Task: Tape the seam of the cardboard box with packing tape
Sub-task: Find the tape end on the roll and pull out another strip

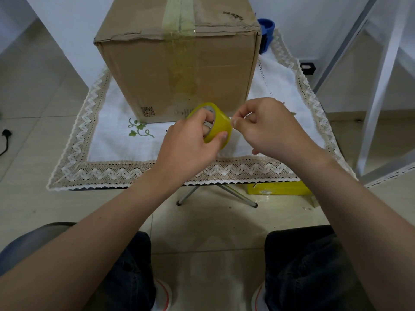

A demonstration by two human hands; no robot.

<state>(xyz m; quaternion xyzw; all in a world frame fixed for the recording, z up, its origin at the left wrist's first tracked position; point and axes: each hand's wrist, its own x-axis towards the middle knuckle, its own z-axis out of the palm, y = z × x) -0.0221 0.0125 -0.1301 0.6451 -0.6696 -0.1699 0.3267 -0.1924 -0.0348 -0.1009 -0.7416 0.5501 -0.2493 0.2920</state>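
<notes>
Up front, left hand [190, 140] grips yellow tape roll [215, 124] (fingers through core, thumb outside) above the tablecloth [107, 135]; right hand [265, 124] pinches at its edge, fingertips closed. Cardboard box [179, 70] stands behind, seam already taped.

The far part of the cardboard box [179, 70] is cut off by the top edge, so the full run of the taped seam cannot be followed. The small printed code and marks low on its front face are too small to be read. Part of the yellow tape roll [219, 125] is covered by the left hand [190, 142], and whether a free tape end is pinched by the right hand [265, 124] cannot be told. A blue object [267, 30] is largely hidden behind the box. A yellow item [278, 189] is partly hidden beneath the surface [112, 171].
</notes>
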